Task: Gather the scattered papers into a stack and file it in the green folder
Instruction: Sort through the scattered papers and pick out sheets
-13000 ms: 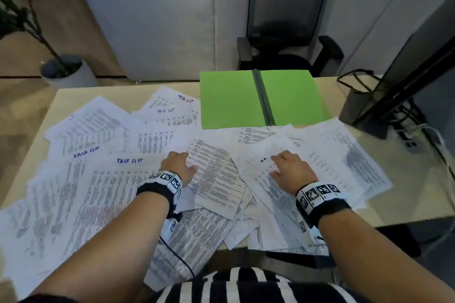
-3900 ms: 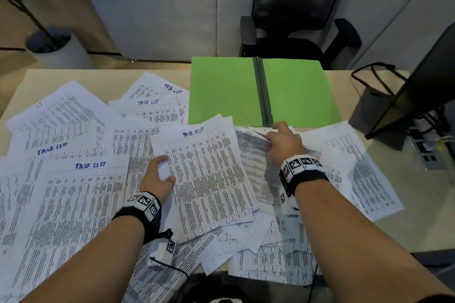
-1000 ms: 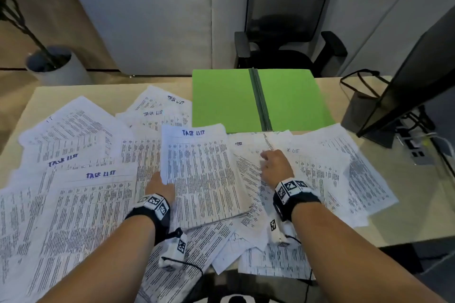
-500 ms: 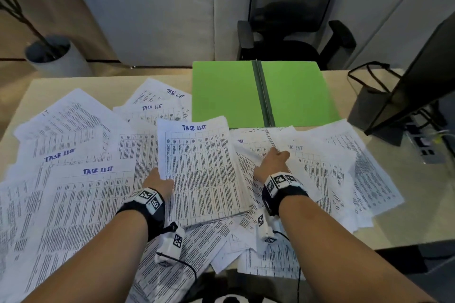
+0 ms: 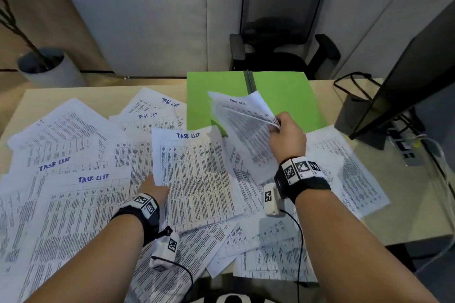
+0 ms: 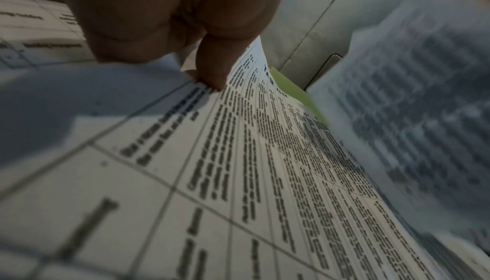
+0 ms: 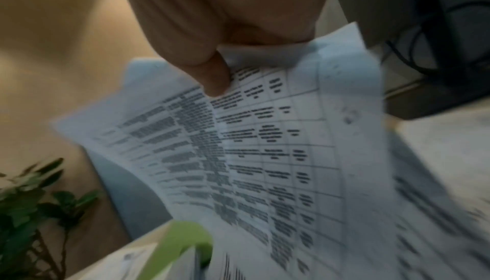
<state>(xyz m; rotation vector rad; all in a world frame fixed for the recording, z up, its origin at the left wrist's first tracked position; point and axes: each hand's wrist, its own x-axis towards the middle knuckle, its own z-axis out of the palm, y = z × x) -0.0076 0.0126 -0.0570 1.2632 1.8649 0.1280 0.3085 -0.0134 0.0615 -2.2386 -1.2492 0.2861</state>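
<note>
Printed task-list papers (image 5: 73,194) lie scattered over the desk. The green folder (image 5: 285,96) lies open flat at the back centre. My left hand (image 5: 154,188) pinches the left edge of a small stack of sheets (image 5: 197,174) in the middle; in the left wrist view the thumb (image 6: 212,68) presses on that stack (image 6: 265,159). My right hand (image 5: 286,136) grips a couple of sheets (image 5: 243,120) by their right edge, raised and tilted above the folder's front edge; the right wrist view shows these lifted sheets (image 7: 265,148) pinched under the thumb (image 7: 216,77).
A monitor (image 5: 413,76) and its stand with cables stand at the right. A black office chair (image 5: 278,39) sits behind the desk, a potted plant (image 5: 41,66) on the floor at far left. More sheets hang over the desk's near edge (image 5: 270,261).
My right hand has lifted a couple of sheets off the pile and swung them up toward the folder. The left hand keeps its hold on the middle stack.
</note>
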